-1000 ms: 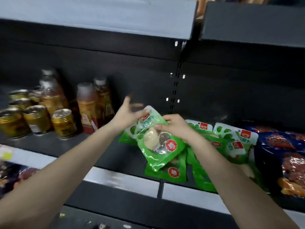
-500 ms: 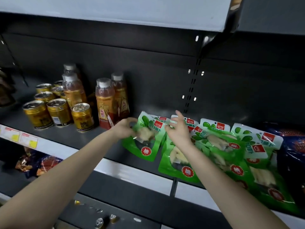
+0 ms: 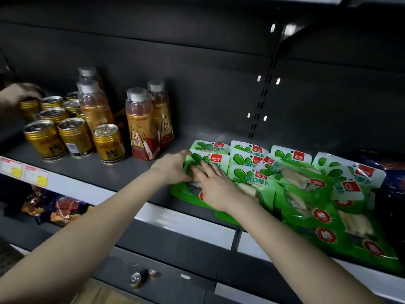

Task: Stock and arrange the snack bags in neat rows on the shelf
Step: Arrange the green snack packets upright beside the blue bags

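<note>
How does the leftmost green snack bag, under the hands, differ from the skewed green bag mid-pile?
The leftmost green bag lies square to the shelf; the middle green bag lies skewed, its top turned left. The left hand grips the leftmost green bag's edge and the right hand rests flat on it; the middle green bag is untouched. Both carry the same green print with a red logo.

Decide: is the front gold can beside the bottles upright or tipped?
Upright: the gold can stands on its base, lid facing up.
</note>
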